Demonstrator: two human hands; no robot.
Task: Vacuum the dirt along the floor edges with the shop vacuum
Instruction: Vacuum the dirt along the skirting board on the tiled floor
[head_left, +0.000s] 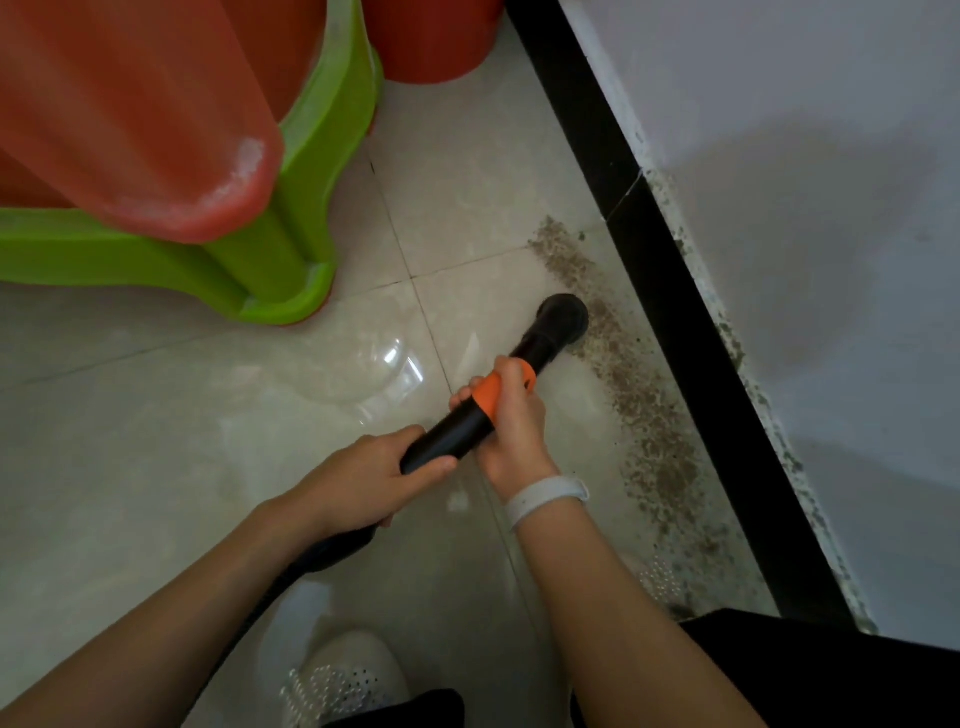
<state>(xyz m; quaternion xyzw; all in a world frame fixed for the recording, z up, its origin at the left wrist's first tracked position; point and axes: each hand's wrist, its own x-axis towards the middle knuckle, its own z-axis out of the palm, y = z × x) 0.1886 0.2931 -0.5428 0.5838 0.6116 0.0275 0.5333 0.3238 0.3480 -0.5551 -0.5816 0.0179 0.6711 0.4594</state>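
Both hands are on the black vacuum tube (467, 426): left hand (363, 480) has its fingers curled round the near end, right hand (511, 415) wraps the orange collar (491, 392). Its nozzle (563, 317) touches the dirt strip (639, 410) along the black baseboard (691, 332) on the right. Stacked orange and green stools (218, 171) sit far left.

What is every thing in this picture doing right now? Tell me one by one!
vacuum nozzle: tip down at the inner edge of the dirt.
vacuum wand: gripped by both hands, angled toward the wall.
left hand: curled round the wand's rear end.
right hand: curled round the orange collar.
dirt: lying in a strip beside the black baseboard.
stools: stacked, orange over green.
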